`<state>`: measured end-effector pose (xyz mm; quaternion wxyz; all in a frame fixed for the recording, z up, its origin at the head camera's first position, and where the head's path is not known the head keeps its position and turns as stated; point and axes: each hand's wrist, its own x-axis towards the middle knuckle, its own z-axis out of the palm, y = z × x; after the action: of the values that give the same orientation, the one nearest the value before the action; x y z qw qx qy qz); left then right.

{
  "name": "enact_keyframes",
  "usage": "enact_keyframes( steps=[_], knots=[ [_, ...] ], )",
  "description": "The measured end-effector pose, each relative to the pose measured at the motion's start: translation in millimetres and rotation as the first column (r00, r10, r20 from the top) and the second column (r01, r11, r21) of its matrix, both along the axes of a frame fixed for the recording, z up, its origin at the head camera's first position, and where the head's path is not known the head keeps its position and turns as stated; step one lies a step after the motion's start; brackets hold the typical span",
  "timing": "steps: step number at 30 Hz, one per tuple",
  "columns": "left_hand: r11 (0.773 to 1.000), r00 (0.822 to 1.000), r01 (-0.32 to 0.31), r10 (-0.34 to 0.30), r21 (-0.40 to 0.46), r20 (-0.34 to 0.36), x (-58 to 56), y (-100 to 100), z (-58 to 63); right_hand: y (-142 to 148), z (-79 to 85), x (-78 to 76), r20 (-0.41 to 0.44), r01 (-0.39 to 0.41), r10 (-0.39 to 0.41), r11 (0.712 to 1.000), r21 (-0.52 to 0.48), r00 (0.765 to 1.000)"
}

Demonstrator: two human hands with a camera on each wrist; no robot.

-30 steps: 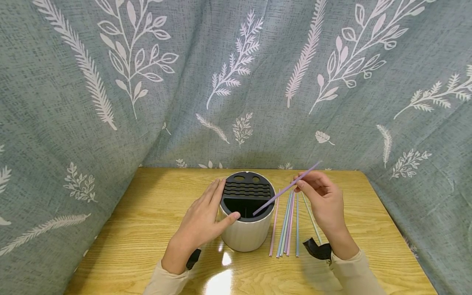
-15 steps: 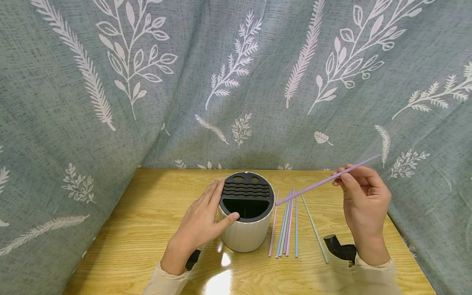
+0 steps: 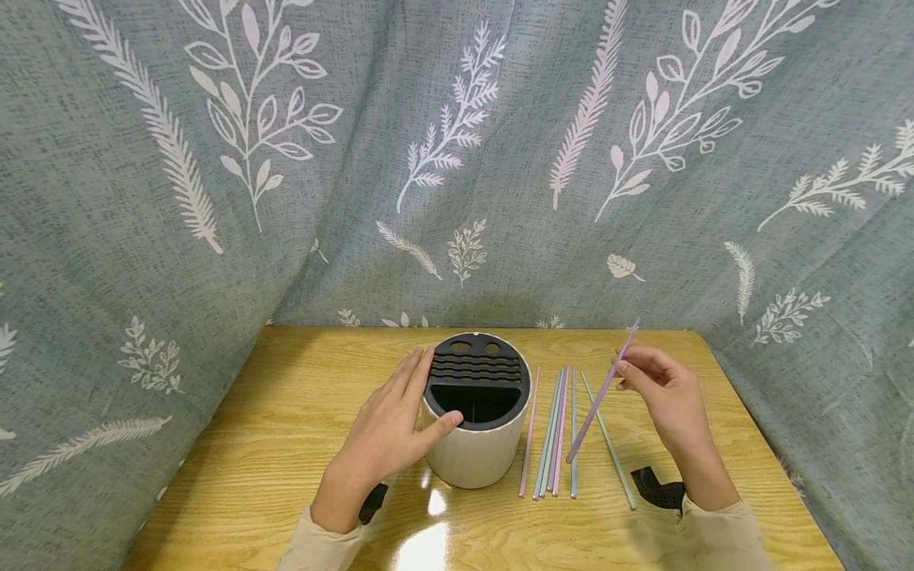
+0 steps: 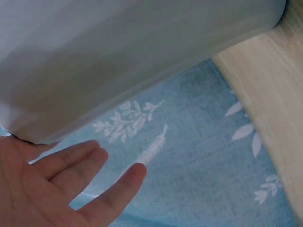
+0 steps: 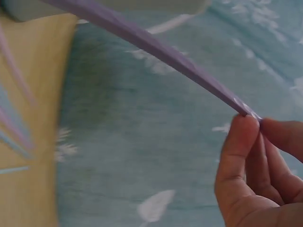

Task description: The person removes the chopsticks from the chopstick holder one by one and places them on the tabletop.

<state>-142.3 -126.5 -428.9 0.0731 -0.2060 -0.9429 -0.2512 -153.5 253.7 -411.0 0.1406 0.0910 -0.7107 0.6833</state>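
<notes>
A round, off-white pen holder (image 3: 474, 456) stands upright on the wooden table, with a black top (image 3: 477, 369) that has round holes, wavy slots and a wide compartment. My left hand (image 3: 393, 424) rests along its left side, fingers extended and the thumb over the front rim. Between thumb and fingertips, my right hand (image 3: 667, 400) pinches a thin purple straw (image 3: 601, 403) near its upper end. The straw slants down to the left, its lower end over a blue straw (image 3: 574, 428). In the right wrist view, the pinched end of the purple straw (image 5: 175, 59) shows close up.
Several pastel straws (image 3: 550, 436) lie side by side right of the holder, a pink straw (image 3: 529, 436) nearest it. A green straw (image 3: 609, 440) lies apart, at a slant. Patterned grey-blue cloth (image 3: 528, 262) hangs behind and beside the table (image 3: 286, 444).
The purple straw has left the holder's compartment. My right hand carried it right, then back left, and its lower end now points down over the straws. The left hand stays put.
</notes>
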Motion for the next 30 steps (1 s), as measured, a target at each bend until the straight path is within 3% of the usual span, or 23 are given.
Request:
enact_keyframes(
  steps=[7, 14, 22, 30],
  knots=[
    [1.000, 1.000, 0.001, -0.001, 0.000, -0.006, -0.5, 0.0, 0.0, 0.3, -38.6, -14.2, 0.219, -0.055, 0.018, 0.985, 0.163, 0.976],
    [1.000, 1.000, -0.002, 0.002, 0.000, 0.004, 0.0, 0.4, 1.0, 0.1, -65.7, -28.1, 0.377, -0.101, 0.036, 0.983, 0.155, 0.925],
    [1.000, 1.000, -0.005, 0.005, -0.004, 0.007, -0.3, 1.1, 0.9, 0.5, -82.7, -42.7, 0.428, -0.107, 0.033, 0.983, 0.149, 0.903],
    [1.000, 1.000, -0.008, 0.008, -0.003, 0.014, -0.1, 1.0, 1.5, 2.4, -91.5, -46.8, 0.456, -0.086, 0.012, 0.986, 0.142, 0.890]
  ],
)
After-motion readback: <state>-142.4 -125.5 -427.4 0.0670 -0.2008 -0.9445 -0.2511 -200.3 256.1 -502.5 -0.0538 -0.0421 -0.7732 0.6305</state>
